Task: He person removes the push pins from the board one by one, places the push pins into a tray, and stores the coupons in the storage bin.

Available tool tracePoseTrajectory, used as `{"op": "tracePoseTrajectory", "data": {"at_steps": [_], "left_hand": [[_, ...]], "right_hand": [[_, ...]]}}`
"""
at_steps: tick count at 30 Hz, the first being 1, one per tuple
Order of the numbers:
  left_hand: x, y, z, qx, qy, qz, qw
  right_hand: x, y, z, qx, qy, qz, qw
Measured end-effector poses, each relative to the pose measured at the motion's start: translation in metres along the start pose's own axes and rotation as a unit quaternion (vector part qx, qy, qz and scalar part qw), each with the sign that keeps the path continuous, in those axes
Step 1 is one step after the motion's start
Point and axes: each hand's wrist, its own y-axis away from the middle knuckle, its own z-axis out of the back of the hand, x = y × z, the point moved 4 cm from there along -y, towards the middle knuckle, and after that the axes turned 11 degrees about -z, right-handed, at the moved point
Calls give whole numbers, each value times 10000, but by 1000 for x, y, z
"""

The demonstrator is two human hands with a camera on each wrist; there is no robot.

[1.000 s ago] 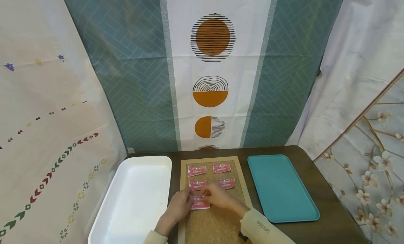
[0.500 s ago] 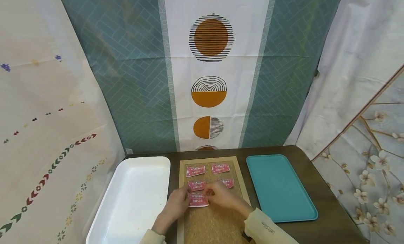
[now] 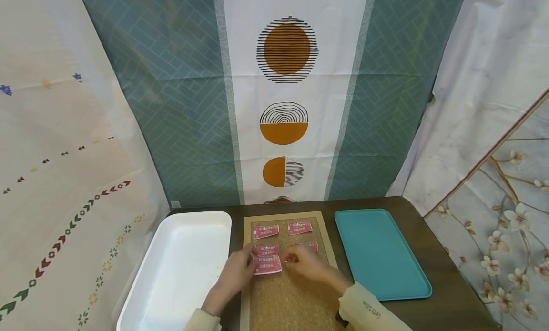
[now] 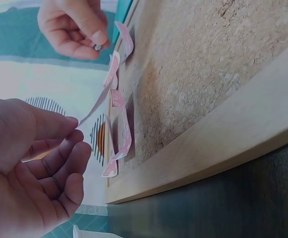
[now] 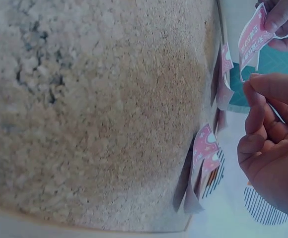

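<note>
My left hand [image 3: 236,271] pinches a pink paper coupon [image 3: 268,265] by its left edge. The coupon is held off the cork board [image 3: 296,297], and in the head view it overlaps the lower edge of another pink coupon [image 3: 267,249]. Just right of the held coupon is my right hand [image 3: 306,264], fingers curled, thumb and forefinger together. Between those fingertips the left wrist view shows a tiny shiny push pin [image 4: 98,47]. More coupons hang on the board: one at top left [image 3: 266,231], a coupon at top right [image 3: 299,227], and a coupon [image 3: 312,245] partly hidden by my right hand.
A white tray [image 3: 180,221] lies left of the board and a teal tray [image 3: 381,250] lies right of it, all on a dark table [image 3: 403,216]. The board has a raised wooden frame [image 4: 223,134]. Patterned curtains [image 3: 386,83] stand behind and at both sides.
The held coupon has moved up the board with my left hand, now overlapping the coupon above. My right hand has drawn from the coupon's upper corner to just right of it.
</note>
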Motion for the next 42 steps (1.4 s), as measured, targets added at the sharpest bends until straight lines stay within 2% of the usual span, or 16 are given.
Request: {"op": "tracePoseTrajectory", "data": {"at_steps": [11, 17, 26, 32, 37, 42], "left_hand": [[-3, 0, 12, -110, -61, 37, 9999], [0, 0, 19, -134, -98, 193, 9997], [5, -1, 29, -203, -381, 285, 9987], [6, 2, 38, -352, -520, 280, 9976], [10, 4, 43, -358, -587, 310, 9972], [15, 4, 51, -405, -621, 441, 9963]], "right_hand": [[-8, 3, 9, 55, -20, -165, 9998], [-13, 5, 17, 47, -52, -251, 9997], [-23, 11, 26, -121, 171, -390, 9990], [-29, 13, 34, -241, 225, -300, 9990], [-35, 17, 43, -462, 462, -248, 9976], [-39, 21, 54, -708, 437, -320, 9960]]}}
